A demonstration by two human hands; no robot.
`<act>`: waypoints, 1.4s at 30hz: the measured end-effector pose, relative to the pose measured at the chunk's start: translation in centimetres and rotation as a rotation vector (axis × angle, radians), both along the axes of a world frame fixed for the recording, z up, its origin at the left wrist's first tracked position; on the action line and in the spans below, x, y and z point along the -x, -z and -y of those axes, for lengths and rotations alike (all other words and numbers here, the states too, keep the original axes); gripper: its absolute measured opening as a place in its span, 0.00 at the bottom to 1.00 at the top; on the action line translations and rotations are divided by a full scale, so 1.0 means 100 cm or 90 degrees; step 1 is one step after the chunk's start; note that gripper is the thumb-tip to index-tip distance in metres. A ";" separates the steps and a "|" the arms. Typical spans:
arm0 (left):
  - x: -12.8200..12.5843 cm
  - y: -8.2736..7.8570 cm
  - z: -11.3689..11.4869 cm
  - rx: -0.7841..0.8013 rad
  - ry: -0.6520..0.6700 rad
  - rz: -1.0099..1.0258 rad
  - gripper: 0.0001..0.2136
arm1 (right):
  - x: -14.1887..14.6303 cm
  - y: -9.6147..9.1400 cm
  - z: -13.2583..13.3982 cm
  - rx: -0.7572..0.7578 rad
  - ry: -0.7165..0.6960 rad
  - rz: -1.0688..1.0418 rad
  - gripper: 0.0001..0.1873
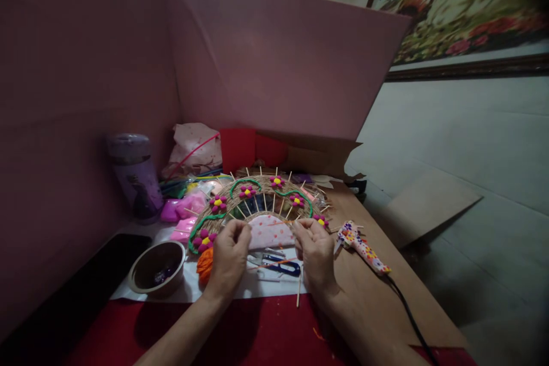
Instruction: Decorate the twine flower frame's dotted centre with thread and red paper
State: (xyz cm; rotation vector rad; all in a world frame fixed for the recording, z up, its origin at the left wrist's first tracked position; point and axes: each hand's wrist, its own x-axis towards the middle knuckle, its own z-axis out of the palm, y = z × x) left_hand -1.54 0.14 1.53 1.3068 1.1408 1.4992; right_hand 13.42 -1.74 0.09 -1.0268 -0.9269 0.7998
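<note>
My left hand [231,251] is closed, with thumb and fingertips pinched together on thin orange yarn. Level with it, my right hand [316,251] pinches an orange yarn strand [281,222] that stretches toward the left hand. A lower length of yarn crosses between the wrists. Partly behind my left hand lies an orange yarn ball [205,265]. Beyond both hands is a half-round fan-shaped piece wound with twine [261,185], with sticks poking out, magenta flowers and green stems. Its inner half-disc [272,233] is pale with reddish dots. Blue-handled thread snips [281,263] lie below.
At left stand a brown bowl [136,279] and a purple tumbler [136,183]; pink packets [189,206] lie nearby. A patterned glue gun [364,249] with a black cord rests at right on brown cardboard [386,303]. One thin stick [298,289] lies near my right wrist. Pink panels enclose the back and left.
</note>
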 end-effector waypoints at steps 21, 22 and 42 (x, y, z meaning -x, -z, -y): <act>-0.019 -0.035 0.000 0.166 0.297 0.139 0.13 | 0.010 -0.027 0.019 -0.132 -0.052 0.494 0.10; -0.017 -0.034 -0.001 0.149 0.300 0.116 0.13 | 0.007 -0.031 0.017 -0.127 -0.058 0.487 0.11; -0.008 -0.020 -0.007 0.172 0.387 0.011 0.16 | 0.008 -0.020 -0.020 0.045 -0.311 -0.077 0.10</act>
